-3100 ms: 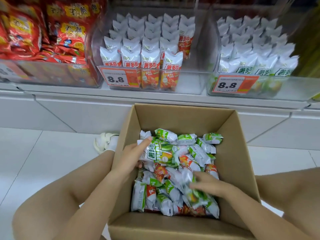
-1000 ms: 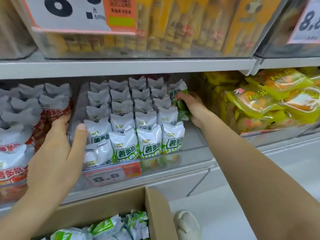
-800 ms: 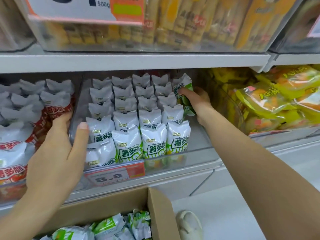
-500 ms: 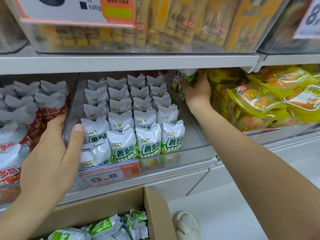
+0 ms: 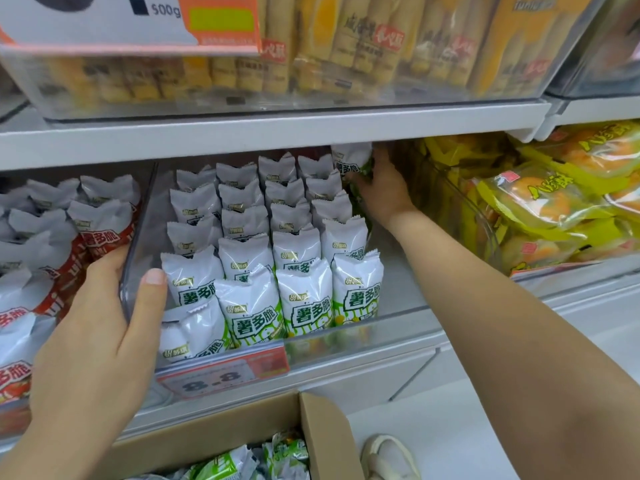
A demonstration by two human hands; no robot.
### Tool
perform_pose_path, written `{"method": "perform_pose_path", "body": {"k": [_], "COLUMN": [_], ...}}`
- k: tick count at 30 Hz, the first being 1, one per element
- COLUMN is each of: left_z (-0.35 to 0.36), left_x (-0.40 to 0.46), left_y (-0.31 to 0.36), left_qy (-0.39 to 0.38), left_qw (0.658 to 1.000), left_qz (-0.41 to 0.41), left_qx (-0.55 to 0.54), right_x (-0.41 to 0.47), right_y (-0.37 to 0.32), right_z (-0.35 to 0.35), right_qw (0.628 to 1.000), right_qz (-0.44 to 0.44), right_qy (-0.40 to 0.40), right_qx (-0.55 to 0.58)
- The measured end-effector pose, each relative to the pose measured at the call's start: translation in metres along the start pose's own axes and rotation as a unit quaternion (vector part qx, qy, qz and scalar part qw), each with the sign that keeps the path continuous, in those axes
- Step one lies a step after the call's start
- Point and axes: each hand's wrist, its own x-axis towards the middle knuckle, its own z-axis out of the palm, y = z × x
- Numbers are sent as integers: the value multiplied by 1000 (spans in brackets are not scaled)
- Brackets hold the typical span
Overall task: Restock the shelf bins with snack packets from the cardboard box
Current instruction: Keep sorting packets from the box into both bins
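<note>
A clear shelf bin [image 5: 401, 289] holds rows of upright white-and-green snack packets [image 5: 304, 296]. My right hand [image 5: 384, 192] reaches to the bin's back right corner and grips a green-and-white packet [image 5: 349, 162] just under the upper shelf. My left hand [image 5: 100, 327] grips the bin's left wall, thumb inside and fingers outside. The cardboard box [image 5: 322, 434] sits below at the bottom edge, with more green packets [image 5: 225, 465] showing inside it.
A bin of red-and-white packets [image 5: 45, 258] stands to the left, a bin of yellow bags [image 5: 540, 202] to the right. The upper shelf [image 5: 277, 129] carries a bin of yellow snack sticks [image 5: 346, 46]. A white shoe [image 5: 388, 459] rests on the floor beside the box.
My right hand has carried its packet from the right column's middle to the bin's back corner. My left hand has kept its hold on the bin wall.
</note>
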Motion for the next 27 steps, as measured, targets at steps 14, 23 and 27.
{"method": "perform_pose_path", "body": {"k": [14,23,27], "left_z": [-6,-6,-5], "left_x": [-2,-2,-1], "left_y": [15,24,18], "left_qy": [-2,-5,6], "left_qw": [1000,1000,1000], "left_qz": [1,-12,-11], "left_qx": [19,-3,14], "right_x": [-7,-4,-8], "right_y": [-17,2,-6], "right_z": [-13,12,8], "right_qw": [994,993,992], "right_qz": [59,114,111], "right_qy": [-50,0,-35], "right_qx": [-75,-34,57]}}
